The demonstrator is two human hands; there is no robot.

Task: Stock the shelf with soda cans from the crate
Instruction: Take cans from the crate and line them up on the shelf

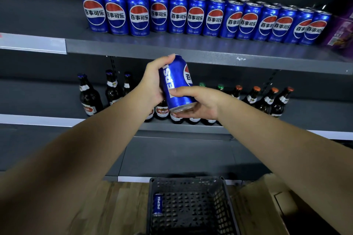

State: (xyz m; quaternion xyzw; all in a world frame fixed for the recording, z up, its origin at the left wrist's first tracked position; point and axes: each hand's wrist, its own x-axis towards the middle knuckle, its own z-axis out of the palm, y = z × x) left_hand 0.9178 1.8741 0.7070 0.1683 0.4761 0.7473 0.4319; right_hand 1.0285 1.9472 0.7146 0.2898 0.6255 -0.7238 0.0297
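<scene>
A blue Pepsi can [176, 82] is held in the air, tilted, just below the front edge of the upper shelf [191, 49]. My left hand [154, 80] grips its upper side. My right hand [198, 104] wraps its fingers around its lower end. On the upper shelf stand several rows of blue Pepsi cans [191, 17], labels forward. Down on the floor sits a black plastic crate [219, 196] with one Pepsi can [157, 204] lying on its side at the left wall.
The lower shelf [57, 119] holds several brown beer bottles [88, 95] behind my hands. Purple packages [342, 30] stand at the upper shelf's right end. An open cardboard box [267, 206] lies right of the crate on the wooden floor.
</scene>
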